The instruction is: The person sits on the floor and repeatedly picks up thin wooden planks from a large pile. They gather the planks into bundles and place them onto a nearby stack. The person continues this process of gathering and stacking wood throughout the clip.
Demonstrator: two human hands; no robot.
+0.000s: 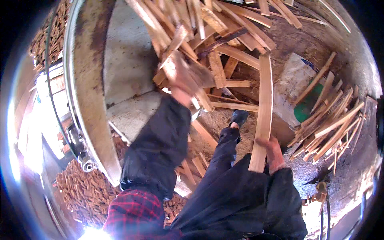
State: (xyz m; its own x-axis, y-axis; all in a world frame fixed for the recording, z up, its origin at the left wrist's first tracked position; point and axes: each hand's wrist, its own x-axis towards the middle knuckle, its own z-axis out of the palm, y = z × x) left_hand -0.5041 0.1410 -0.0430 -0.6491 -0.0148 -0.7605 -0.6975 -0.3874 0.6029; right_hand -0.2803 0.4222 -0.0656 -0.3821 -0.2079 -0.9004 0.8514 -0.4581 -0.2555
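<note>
My left hand (pixel 182 82) is raised and blurred with motion, closed around a short wooden offcut (pixel 173 60) right at the edge of a big heap of wood scraps (pixel 224 36). My right hand (pixel 274 154) grips the lower end of a long flat wooden plank (pixel 264 112), which stands nearly upright beside my leg. Both arms wear dark sleeves. One of my shoes (pixel 239 118) stands on the sawdust-covered ground between the two hands.
A large round rusty metal machine drum (pixel 86 80) with a grey inner face fills the left. Small cut wood blocks (pixel 84 192) are piled below it. A second heap of thin slats (pixel 332 124) and a white-and-green sack (pixel 298 86) lie on the right.
</note>
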